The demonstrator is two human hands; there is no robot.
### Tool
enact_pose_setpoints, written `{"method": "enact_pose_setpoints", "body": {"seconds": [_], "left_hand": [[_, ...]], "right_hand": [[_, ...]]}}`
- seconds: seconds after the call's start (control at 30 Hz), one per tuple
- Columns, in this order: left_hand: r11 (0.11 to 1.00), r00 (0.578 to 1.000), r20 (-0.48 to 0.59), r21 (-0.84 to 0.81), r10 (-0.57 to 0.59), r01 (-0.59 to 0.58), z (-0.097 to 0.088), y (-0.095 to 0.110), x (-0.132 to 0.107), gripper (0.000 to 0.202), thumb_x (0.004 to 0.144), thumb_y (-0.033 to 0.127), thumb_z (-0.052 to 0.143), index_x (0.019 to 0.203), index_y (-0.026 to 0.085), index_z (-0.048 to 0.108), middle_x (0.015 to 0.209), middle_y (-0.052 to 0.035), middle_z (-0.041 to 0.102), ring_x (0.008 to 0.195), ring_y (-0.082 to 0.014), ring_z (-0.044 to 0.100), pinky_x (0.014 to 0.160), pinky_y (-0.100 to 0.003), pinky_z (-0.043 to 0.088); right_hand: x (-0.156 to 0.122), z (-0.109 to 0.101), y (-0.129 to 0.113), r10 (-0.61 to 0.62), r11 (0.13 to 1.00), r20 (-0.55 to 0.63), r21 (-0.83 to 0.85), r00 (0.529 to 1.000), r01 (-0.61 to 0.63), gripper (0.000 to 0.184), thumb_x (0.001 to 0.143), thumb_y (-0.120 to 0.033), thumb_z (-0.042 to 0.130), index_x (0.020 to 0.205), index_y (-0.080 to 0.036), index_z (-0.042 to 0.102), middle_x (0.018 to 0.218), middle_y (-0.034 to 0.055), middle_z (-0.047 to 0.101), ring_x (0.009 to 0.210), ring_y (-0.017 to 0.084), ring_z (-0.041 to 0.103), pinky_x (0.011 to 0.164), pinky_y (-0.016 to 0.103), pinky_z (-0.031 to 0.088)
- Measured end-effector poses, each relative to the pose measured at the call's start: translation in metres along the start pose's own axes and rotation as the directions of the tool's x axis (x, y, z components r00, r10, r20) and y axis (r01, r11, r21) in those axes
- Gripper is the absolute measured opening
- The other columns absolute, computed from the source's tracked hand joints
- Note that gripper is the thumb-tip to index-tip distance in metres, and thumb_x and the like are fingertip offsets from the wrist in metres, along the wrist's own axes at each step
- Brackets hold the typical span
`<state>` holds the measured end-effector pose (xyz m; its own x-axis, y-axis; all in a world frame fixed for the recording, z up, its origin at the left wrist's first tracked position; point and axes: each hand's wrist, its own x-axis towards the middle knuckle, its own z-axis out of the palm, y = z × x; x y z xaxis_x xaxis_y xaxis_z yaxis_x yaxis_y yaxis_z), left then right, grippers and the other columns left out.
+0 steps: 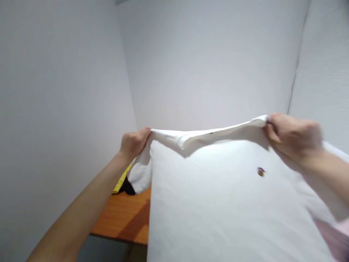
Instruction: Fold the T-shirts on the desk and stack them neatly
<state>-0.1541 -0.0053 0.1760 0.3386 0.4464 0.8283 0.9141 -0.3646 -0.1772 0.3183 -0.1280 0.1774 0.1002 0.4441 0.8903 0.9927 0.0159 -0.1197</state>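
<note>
A white T-shirt (218, 203) with a small dark red and gold mark on its chest hangs stretched between my hands. My left hand (135, 142) is closed on one shoulder of it, near the top of a short sleeve. At the other shoulder my right hand (294, 136) grips the fabric, slightly blurred by motion and held a little higher. The neckline sags between the two hands. Below, the shirt's lower part runs out of view.
Behind the shirt stands an orange-brown wooden table (122, 214), its front edge showing at left. Yellow cloth (121, 180) and black cloth (128, 186) lie on it. Something pink (331, 236) shows at lower right. Pale walls (207, 65) enclose the corner.
</note>
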Motion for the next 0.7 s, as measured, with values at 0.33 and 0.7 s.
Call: {"method": "enact_pose_setpoints", "body": {"seconds": [0.33, 0.7], "left_hand": [[0.989, 0.783, 0.615, -0.146, 0.091, 0.000, 0.164, 0.120, -0.046, 0.043, 0.098, 0.040, 0.030, 0.120, 0.018, 0.060, 0.129, -0.0139, 0.058, 0.121, -0.0259, 0.052, 0.103, -0.040, 0.037], [0.978, 0.578, 0.814, -0.164, 0.062, 0.127, 0.235, 0.133, -0.115, 0.070, 0.092, 0.067, 0.012, 0.151, 0.031, 0.024, 0.159, -0.0062, 0.015, 0.146, -0.0299, 0.013, 0.115, -0.055, 0.013]], "right_hand": [[-0.101, 0.208, 0.028, 0.063, 0.966, 0.742, -0.213, 0.667, 0.146, 0.056, 0.096, -0.051, 0.036, 0.141, -0.019, 0.047, 0.147, 0.0154, 0.039, 0.137, 0.036, 0.029, 0.108, 0.052, 0.026], [-0.186, 0.244, 0.069, 0.161, 0.970, 0.748, -0.240, 0.644, 0.036, 0.065, 0.091, -0.067, 0.026, 0.148, -0.037, 0.034, 0.156, 0.0050, 0.026, 0.141, 0.037, 0.021, 0.111, 0.059, 0.016]]}}
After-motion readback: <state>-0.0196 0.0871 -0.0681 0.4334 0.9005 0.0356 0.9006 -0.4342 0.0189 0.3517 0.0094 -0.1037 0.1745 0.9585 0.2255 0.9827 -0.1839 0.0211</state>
